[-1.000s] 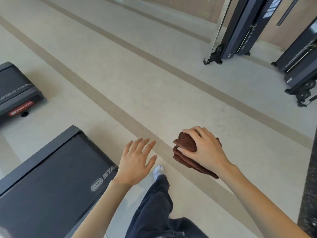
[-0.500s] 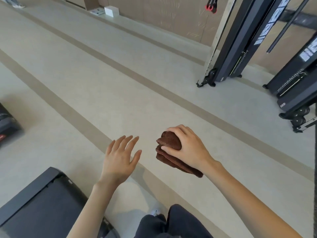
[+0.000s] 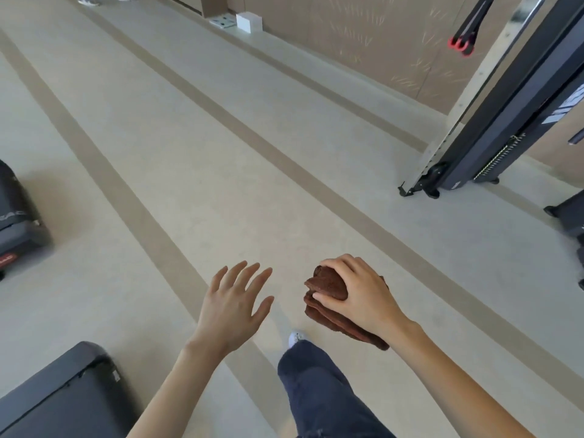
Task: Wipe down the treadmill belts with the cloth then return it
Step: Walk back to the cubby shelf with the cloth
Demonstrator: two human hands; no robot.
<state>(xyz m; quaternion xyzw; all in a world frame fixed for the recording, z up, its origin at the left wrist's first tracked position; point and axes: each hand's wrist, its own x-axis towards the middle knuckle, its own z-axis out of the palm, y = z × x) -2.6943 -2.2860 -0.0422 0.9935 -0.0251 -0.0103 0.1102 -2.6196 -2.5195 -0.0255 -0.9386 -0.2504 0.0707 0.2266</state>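
Low in the frame, the right hand point(image 3: 360, 298) clutches the folded brown cloth point(image 3: 328, 298), the left hand point(image 3: 232, 308) is spread empty, and both treadmills point(image 3: 63, 396) sit at the left edge, so returning it likely remains.

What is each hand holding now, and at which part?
The right hand grips the folded brown cloth from above, fingers over its front end, thumb on its side. The left hand is open and holds nothing.

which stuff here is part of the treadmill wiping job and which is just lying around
Job: brown folded cloth gripped in the right hand; open, empty left hand; near treadmill; second treadmill at the left edge.

Lying about: cable machine; red-tipped handles; white box by the wall.
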